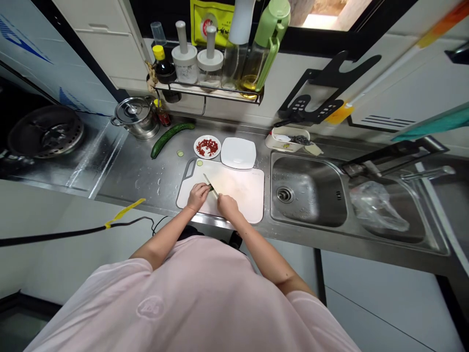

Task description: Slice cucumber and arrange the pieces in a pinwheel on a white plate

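My right hand (227,206) is closed around the handle of a kitchen knife (210,183), its blade slanting up and left over the white cutting board (245,195). Just left of the blade, my left hand (199,196) has its fingers bent and pressed on a small dark green piece of cucumber (211,187), mostly hidden under the fingertips. A pale round cucumber slice (200,163) lies at the board's upper left corner. Another slice (180,153) rests on the steel counter, near a long whole cucumber (170,138).
Behind the board stand a plate of chopped red pieces (207,147) and a white square plate (238,153). A sink (308,190) adjoins on the right, with a container (287,139) at its back edge. A lidded pot (135,116) stands left, below a condiment rack (208,88).
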Demonstrator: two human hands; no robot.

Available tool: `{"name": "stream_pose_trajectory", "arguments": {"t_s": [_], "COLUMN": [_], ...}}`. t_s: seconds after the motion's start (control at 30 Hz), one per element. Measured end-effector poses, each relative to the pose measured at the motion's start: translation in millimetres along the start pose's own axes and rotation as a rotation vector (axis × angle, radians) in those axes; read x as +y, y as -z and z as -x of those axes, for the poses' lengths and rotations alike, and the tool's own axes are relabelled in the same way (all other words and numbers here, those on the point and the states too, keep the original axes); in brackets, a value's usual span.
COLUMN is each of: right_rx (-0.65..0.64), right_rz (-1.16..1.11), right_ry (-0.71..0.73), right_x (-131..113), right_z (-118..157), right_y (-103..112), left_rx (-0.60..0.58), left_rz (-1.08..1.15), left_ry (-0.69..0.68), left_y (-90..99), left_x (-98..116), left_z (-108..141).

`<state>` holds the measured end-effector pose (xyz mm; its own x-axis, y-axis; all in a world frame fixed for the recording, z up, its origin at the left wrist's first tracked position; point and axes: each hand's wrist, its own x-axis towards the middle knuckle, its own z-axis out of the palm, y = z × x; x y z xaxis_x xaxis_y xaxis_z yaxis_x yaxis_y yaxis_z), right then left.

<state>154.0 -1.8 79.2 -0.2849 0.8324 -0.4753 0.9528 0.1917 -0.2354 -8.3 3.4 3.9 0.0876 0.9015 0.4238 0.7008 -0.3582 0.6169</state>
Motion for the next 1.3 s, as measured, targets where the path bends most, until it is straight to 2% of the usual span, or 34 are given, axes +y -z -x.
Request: {"name": "stream_pose_trajectory", "arguments": {"t_s": [0.83,1.2,1.3], "right_rx": [0.054,0.035,0.028], "right_rz": [-0.024,0.005,0.007], "right_ry": [0.004,-0.038,-0.036], "right_x": [-16.8,3.4,5.6], "right_z": [-20.6,19.4,21.1], "right_y": [10.2,-7.8,-9.2], "left_rx": [0.013,0.027,0.021], "left_rz": [-0.014,-0.004,-0.004], "left_ry": [-0.015,-0.013,-0.011], "left_y": [-0.5,0.0,-0.3], "left_x": [0.7,1.1,0.6], "left_z": [0.5,0.6,0.6]}}
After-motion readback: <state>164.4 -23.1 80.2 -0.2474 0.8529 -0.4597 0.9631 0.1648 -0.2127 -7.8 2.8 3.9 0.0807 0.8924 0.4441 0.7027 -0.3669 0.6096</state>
